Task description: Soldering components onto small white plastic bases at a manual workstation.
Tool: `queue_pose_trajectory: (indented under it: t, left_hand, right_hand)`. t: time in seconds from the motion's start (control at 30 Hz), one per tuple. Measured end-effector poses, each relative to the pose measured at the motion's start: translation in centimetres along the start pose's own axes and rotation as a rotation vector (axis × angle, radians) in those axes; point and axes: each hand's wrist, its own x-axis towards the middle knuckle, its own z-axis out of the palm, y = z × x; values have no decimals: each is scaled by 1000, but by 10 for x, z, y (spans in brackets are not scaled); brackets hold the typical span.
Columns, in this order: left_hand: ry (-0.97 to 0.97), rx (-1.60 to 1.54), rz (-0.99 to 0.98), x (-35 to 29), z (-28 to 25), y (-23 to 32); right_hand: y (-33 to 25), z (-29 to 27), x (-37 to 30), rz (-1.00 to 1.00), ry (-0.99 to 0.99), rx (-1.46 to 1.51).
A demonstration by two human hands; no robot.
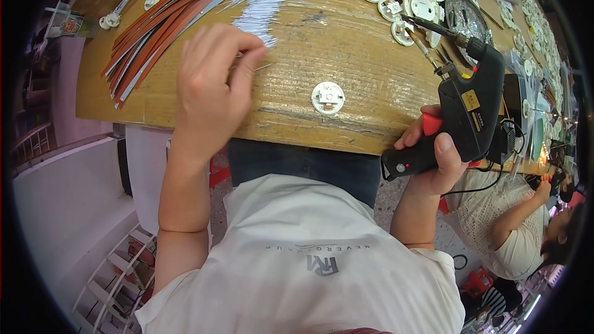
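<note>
My right hand (444, 167) grips a black soldering gun (473, 108) with a red trigger, at the table's front right. Its tip points to the far left, toward a pile of round white parts (424, 6). My left hand (213, 86) hovers above the table's left side, thumb and forefinger pinched. A thin wire sticks out from these fingertips; the other fingers are partly hidden. Just beyond lies a heap of fine white wires (257, 15). Between my two hands, a single round white disc (327, 98) with a raised centre lies flat on the wood.
Long red-brown and grey strips (164, 31) fan across the table's (359, 62) far left. A dark round dish (459, 9) stands behind the soldering gun. The gun's black cable (489, 187) hangs over the front edge. At right sits another person (501, 222), near more white parts.
</note>
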Motion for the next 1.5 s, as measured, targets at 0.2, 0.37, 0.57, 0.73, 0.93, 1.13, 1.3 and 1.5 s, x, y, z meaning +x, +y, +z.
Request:
queue_pose_trajectory:
  t: [0.2,0.37,0.57,0.73,0.93,1.13,1.3,1.5]
  left_hand:
    - [-102,-284,-12,-18,9,29]
    - [-179,-318,83,-17,12,37]
    - [-156,-225,169,-19,23,37]
    - [-85,-178,184,-26,26,37]
    - [-96,-239,122,-23,23,41]
    - [-165,-332,8,-14,17,41]
    - [-202,-374,40,-9,17,36]
    - [-264,-423,-121,-17,19,51]
  right_hand:
    - [2,-4,0,12,-34,-6]
    - [0,-3,1,24,-32,-16]
    - [-1,-1,0,30,-21,-28]
    - [-2,-1,1,37,-9,-32]
    - [-2,-3,0,44,-18,-40]
    - [-7,-5,-8,28,-84,-73]
    - [-17,-13,-23,102,-114,-60]
    - [-14,-28,-37,125,-155,-82]
